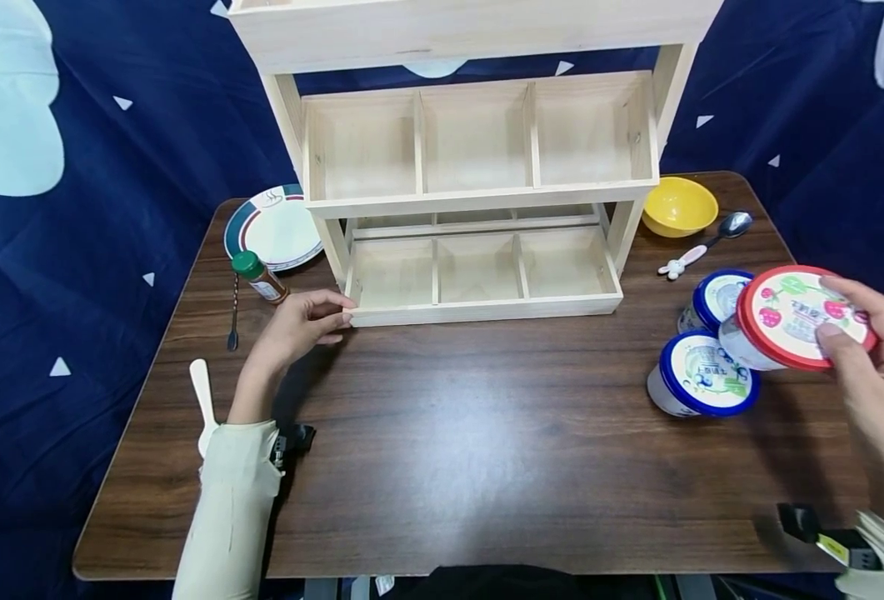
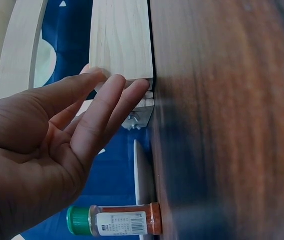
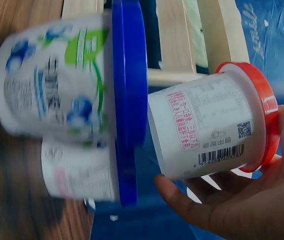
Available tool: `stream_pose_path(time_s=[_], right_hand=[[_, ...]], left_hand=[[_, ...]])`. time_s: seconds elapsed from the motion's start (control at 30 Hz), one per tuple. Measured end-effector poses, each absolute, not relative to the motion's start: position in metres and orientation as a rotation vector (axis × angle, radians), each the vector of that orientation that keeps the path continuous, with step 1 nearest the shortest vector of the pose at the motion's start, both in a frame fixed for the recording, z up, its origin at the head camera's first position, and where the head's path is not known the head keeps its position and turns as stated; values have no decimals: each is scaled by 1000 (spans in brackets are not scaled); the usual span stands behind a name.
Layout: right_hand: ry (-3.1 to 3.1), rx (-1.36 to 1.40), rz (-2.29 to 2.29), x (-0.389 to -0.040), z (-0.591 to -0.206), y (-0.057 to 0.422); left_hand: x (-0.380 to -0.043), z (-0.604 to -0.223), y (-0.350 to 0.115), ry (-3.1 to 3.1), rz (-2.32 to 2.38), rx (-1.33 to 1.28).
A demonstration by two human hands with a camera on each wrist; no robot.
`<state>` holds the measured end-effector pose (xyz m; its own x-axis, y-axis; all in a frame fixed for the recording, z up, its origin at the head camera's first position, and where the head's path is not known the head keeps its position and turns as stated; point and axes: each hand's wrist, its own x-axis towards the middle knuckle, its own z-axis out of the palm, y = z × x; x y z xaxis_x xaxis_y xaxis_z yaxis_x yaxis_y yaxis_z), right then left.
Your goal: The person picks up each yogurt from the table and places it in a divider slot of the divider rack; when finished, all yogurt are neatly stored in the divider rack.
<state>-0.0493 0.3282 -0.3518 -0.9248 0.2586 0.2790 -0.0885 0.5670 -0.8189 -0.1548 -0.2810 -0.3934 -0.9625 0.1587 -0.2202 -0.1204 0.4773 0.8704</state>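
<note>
My right hand [image 1: 880,367] grips a white tub with a red lid [image 1: 801,317], printed with red berries. It hangs tilted beside two blue-lidded tubs and overlaps them in the head view. The nearer blue-lidded tub [image 3: 61,82] has blueberries on its side; the other blue-lidded tub [image 3: 79,167] stands right behind it. My left hand [image 1: 299,325] is at the left front corner of a pale wooden shelf rack [image 1: 486,312]. There the thumb and index finger pinch the lowest tray's corner, with the other fingers [image 2: 114,100] stretched out beside it.
The rack's divided trays rise at the back. Left of it are stacked plates [image 1: 280,229], a green-capped spice jar [image 1: 262,279], a small dark spoon [image 1: 233,321] and a white spoon [image 1: 203,400]. At right stand a yellow bowl [image 1: 679,208] and a rabbit-handled spoon [image 1: 700,250].
</note>
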Motion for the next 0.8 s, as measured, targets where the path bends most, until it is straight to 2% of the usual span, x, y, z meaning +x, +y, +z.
stream_pose_path(time_s=[0.43,0.67,0.8], right_hand=[[-2421,-78,1437,-63,-348,292],[-2268,41,1743,-69,-350,280],[-2278,40,1757,-73,-351,272]], left_hand=[[-155,-392,-280,2483,1443,35],[-155,-392,-280,2475,1448,28],[-154,-393,-281,2476,1446,36]])
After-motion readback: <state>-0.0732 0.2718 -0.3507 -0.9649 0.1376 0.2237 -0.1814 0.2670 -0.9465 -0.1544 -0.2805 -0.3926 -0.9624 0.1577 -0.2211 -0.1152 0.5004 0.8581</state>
